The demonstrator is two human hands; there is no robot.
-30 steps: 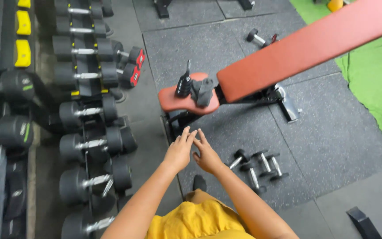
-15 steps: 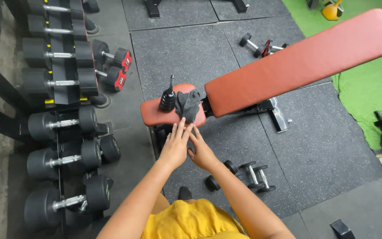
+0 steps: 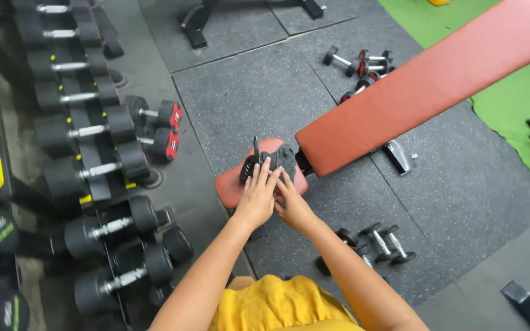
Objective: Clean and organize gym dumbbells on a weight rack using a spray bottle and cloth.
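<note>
Reaching forward over the red seat pad of the weight bench, both hands meet side by side, thumbs and inner edges touching. Left hand: fingers straight and spread, tips laid against the dark grey cloth; grip released, nothing clasped. Right hand: fingers extended toward the same cloth, tips at its near edge; grip likewise released, flat. Cloth lies crumpled on the far half of the seat pad, just beyond both sets of fingertips. Black spray bottle stands on the pad just beside the cloth, on its left, nozzle up, partly hidden by the left fingers. Long red backrest slopes away to the upper right. Dumbbell rack along the left holds rows of black dumbbells with chrome handles, two with red ends; yellow labels on the far left edge. Floor: small dumbbells lie grouped near the right forearm, another cluster beyond the backrest. Green turf at right. Yellow garment at frame bottom.
</note>
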